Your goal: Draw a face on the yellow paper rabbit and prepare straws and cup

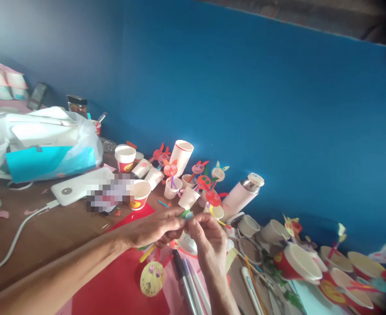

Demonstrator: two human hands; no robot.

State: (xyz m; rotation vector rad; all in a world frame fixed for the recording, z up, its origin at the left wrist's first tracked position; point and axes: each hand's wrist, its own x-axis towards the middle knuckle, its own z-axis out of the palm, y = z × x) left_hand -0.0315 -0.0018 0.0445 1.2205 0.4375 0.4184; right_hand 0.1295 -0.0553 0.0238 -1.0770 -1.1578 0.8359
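Note:
My left hand reaches in from the lower left, its fingers pinched on a small green piece. Close against it, my right hand has thumb and fingertips closed at the piece's right end, where a pale bit shows. Below the hands lie red paper and a yellow paper face with drawn eyes. Several markers rest on pink paper beside my right wrist. A white lid or cup, partly hidden, sits just under the fingers.
Paper cups with animal faces on sticks stand behind the hands, near a white thermos. Red and white bowls crowd the right. A power bank, phone and plastic bag lie left.

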